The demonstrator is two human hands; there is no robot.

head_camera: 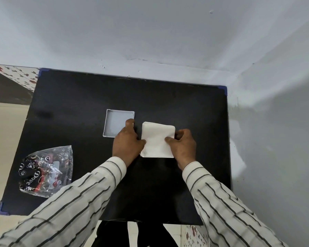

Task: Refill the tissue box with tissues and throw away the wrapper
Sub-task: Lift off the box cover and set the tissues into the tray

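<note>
A square stack of white tissues (155, 138) lies flat near the middle of the black table (78, 97). My left hand (127, 141) grips the stack's left edge, its fingers reaching up over the near right corner of the tissue box. My right hand (183, 146) grips the stack's right edge, thumb on top. The tissue box (115, 122) is a shallow white open tray just left of the stack, with nothing inside. The crumpled clear plastic wrapper (46, 172), printed in black and red, lies at the table's near left.
The table stands in a corner, with a white wall (168, 41) close behind and another along its right edge. Patterned floor tiles (16, 73) show at far left. Striped sleeves cover both forearms.
</note>
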